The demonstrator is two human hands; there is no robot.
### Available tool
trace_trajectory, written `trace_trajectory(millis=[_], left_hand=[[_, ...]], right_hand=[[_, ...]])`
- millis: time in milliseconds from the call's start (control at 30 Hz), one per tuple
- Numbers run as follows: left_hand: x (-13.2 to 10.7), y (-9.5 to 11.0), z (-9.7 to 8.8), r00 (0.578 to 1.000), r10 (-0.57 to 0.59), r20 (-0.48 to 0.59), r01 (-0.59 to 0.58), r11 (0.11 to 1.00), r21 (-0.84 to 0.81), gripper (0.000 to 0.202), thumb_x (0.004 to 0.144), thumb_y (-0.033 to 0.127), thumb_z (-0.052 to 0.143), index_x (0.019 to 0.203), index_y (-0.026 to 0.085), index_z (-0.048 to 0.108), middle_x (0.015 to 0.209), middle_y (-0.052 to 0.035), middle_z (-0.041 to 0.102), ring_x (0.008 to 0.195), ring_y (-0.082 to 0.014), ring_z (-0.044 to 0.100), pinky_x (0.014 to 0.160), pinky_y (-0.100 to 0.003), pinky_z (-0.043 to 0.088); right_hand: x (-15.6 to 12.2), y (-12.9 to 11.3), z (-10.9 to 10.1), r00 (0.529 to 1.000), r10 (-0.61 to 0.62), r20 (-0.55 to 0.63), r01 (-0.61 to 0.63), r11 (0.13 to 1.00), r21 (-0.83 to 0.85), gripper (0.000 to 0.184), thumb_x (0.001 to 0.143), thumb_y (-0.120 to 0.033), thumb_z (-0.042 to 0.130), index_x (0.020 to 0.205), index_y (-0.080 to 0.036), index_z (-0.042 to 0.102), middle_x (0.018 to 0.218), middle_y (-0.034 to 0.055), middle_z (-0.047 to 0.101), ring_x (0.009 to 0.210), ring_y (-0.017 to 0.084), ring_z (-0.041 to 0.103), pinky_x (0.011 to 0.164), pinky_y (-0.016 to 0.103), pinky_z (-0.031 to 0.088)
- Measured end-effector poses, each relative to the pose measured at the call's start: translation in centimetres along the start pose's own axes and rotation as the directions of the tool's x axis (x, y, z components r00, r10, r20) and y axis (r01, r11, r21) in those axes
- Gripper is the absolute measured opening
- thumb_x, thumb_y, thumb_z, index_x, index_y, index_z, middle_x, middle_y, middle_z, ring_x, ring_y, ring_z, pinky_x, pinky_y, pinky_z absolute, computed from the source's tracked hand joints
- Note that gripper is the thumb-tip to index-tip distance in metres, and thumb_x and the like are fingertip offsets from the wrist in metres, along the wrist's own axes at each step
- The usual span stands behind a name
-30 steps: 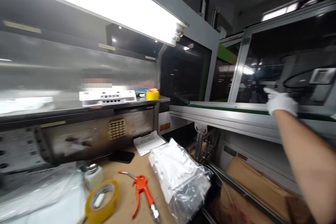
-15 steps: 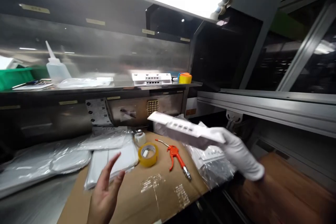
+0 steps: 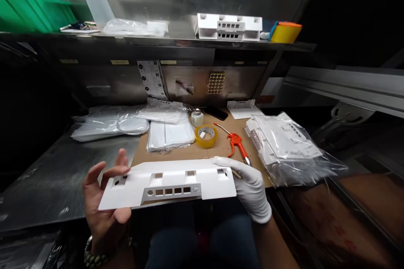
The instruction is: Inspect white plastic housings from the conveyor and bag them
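Held one panel (image 3: 173,181) crosswise between left hand (image 3: 96,199) and right hand (image 3: 252,189), with long axis left to right, over near edge of cardboard (image 3: 176,156). Pinched at left end by bare hand; clasped at right end by gloved one. Left neither nearer.

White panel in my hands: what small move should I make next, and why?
Perhaps tilt the white panel slightly to check its hidden far side. The bare left hand and the gloved right hand hold its opposite ends, so it seems supported enough to turn, and only the side with the row of openings shows.
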State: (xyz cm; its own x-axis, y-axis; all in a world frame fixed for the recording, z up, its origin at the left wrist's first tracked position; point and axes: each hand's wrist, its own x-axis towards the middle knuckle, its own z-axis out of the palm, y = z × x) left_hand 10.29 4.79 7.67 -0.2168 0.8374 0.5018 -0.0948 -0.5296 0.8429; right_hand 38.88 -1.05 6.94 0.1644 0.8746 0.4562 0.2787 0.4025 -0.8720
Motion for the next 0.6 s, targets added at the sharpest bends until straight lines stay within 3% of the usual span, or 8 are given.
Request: trace_trajectory(millis=[100,200,467,600], left_hand=[[-0.5,0.3,0.3,0.999,0.051,-0.012,-0.052,0.995,-0.082,0.092,0.051,0.063,0.095,0.133,0.036,0.061,0.102,0.0076,0.070,0.151,-0.0350,0.035,0.132,-0.047,0.023],[-0.9,0.1,0.3,1.000,0.028,-0.004,-0.028,0.996,-0.081,0.096,0.052,0.063,0.094,0.137,0.037,0.059,0.106,0.0079,0.071,0.152,-0.0348,0.034,0.132,-0.047,0.021],[-1.8,-0.2,0.7,0.992,0.004,0.122,0.002,0.999,-0.047,0.106,0.053,0.059,0.094,0.148,0.037,0.050,0.113,-0.0013,0.072,0.153,-0.0357,0.033,0.130,-0.051,0.024],[-2.1,-0.2,1.3,0.982,-0.009,0.189,0.014,1.000,-0.024,0.109,0.056,0.060,0.092,0.151,0.039,0.045,0.116,-0.0032,0.072,0.151,-0.0369,0.036,0.128,-0.054,0.024]], right_hand=[[-1.2,0.6,0.5,0.998,0.054,-0.024,-0.053,0.998,0.043,0.032,0.092,-0.020,0.072,0.122,-0.032,0.074,0.123,0.0033,0.076,0.112,0.025,0.074,0.107,0.043,0.059],[-2.2,1.4,0.5,0.994,0.100,-0.040,-0.097,0.993,0.073,0.031,0.092,-0.020,0.071,0.121,-0.032,0.074,0.123,0.0035,0.076,0.112,0.025,0.074,0.106,0.044,0.059],[-3.8,3.9,-0.4,0.970,0.212,-0.123,-0.191,0.968,0.163,0.034,0.087,-0.020,0.077,0.119,-0.032,0.075,0.126,0.0033,0.075,0.117,0.026,0.071,0.106,0.040,0.058],[-4.1,4.7,-0.8,0.966,0.204,-0.158,-0.172,0.966,0.191,0.033,0.087,-0.023,0.078,0.119,-0.030,0.075,0.129,0.0043,0.073,0.118,0.027,0.071,0.105,0.040,0.059]])
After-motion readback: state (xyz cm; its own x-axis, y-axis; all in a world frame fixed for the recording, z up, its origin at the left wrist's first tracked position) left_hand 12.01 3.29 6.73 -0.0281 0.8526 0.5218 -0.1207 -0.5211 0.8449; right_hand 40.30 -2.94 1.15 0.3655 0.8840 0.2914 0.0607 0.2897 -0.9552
